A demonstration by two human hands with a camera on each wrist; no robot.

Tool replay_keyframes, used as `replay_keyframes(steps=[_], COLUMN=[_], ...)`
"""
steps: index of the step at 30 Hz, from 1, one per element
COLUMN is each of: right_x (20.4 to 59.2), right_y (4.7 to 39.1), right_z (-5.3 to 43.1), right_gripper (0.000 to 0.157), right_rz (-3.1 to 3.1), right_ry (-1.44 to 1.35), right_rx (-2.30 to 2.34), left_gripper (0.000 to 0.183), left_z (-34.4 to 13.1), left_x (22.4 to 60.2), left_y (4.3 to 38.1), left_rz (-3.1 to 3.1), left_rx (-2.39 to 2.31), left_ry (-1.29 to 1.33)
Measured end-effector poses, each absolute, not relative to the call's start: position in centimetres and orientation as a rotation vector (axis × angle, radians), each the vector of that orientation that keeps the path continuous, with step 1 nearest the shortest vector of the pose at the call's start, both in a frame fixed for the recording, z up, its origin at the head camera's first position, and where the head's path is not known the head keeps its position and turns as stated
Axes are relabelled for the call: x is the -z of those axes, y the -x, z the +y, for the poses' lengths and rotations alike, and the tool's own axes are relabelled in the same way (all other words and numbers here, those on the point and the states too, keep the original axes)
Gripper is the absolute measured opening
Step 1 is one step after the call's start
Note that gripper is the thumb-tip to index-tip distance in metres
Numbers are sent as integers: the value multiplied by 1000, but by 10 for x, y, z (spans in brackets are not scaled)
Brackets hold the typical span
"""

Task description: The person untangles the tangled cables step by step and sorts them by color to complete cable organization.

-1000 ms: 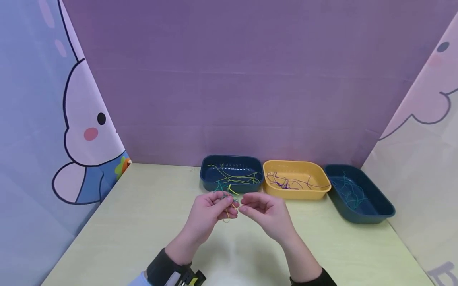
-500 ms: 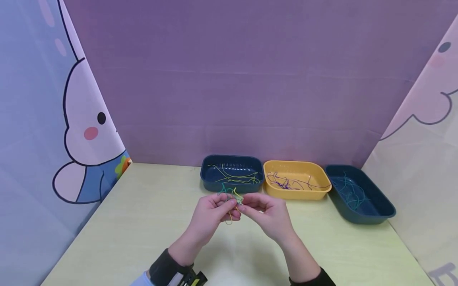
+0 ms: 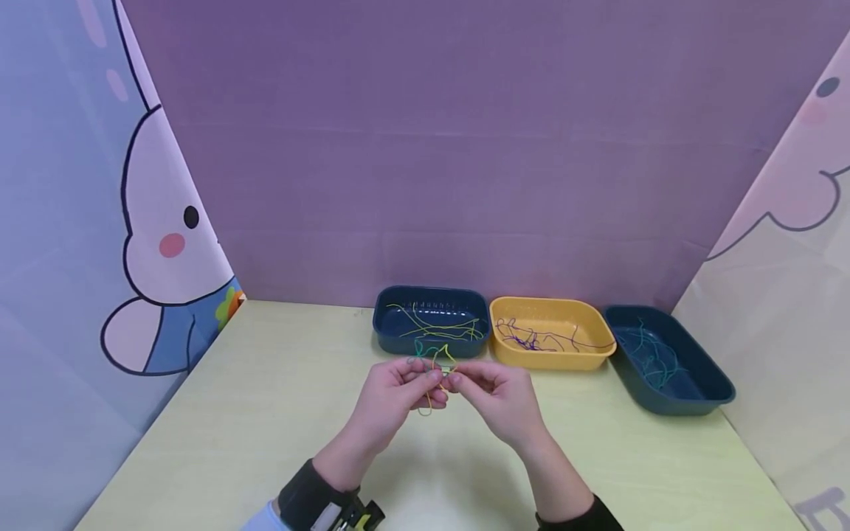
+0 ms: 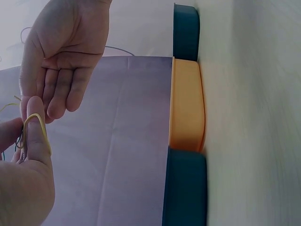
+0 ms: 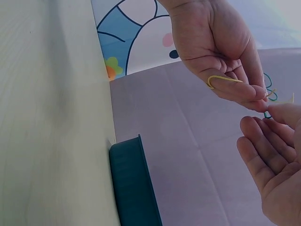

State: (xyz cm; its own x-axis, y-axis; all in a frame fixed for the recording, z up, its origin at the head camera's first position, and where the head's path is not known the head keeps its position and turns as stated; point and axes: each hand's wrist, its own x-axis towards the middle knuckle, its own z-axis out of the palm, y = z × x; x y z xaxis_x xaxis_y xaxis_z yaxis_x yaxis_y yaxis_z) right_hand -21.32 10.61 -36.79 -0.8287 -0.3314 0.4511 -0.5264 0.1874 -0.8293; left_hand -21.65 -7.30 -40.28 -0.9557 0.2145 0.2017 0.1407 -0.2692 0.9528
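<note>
In the head view my left hand (image 3: 395, 391) pinches a small tangle of yellow and green thread between thumb and forefinger. Its yellow thread (image 4: 41, 123) loops over a finger in the left wrist view, and more of it hangs below the hand. The green thread (image 3: 425, 349) curls up above the fingertips. My right hand (image 3: 501, 394) meets the left one fingertip to fingertip, pinching part of the tangle, its other fingers loosely bent. A short teal piece (image 5: 267, 114) shows at the right thumb in the right wrist view. The pinched ends are hidden by the fingers.
Along the purple backdrop stand a dark blue basket (image 3: 392, 343) with yellow threads, a yellow basket (image 3: 551, 361) with purple threads and, angled at the right, another dark blue basket (image 3: 684, 405) with teal threads. The hands are above the pale table (image 3: 232, 413), in front of the baskets.
The right hand, a little apart from the left a second ago, has closed its fingertips onto the tangle. The yellow thread now rises in a peak above the hands.
</note>
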Motion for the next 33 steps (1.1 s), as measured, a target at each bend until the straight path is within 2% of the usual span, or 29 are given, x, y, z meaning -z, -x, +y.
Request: replay_keyframes(steps=[12, 21, 28, 33], right_x=[363, 376, 370, 367], right_y=[216, 238, 244, 249], right_z=[120, 156, 182, 203], right_gripper=[7, 19, 25, 28], right_rz=[-2322, -2249, -2091, -2014], right_ry=[-644, -460, -453, -303], right_rx=[-1665, -1791, -1809, -1828], left_gripper=[37, 35, 31, 35], left_z=[-83, -95, -107, -121], left_x=[403, 402, 399, 394], left_y=[224, 230, 232, 235], left_rz=[1922, 1950, 2016, 2051], left_rx=[-2418, -2448, -2446, -2502], left_ry=[-439, -413, -380, -303])
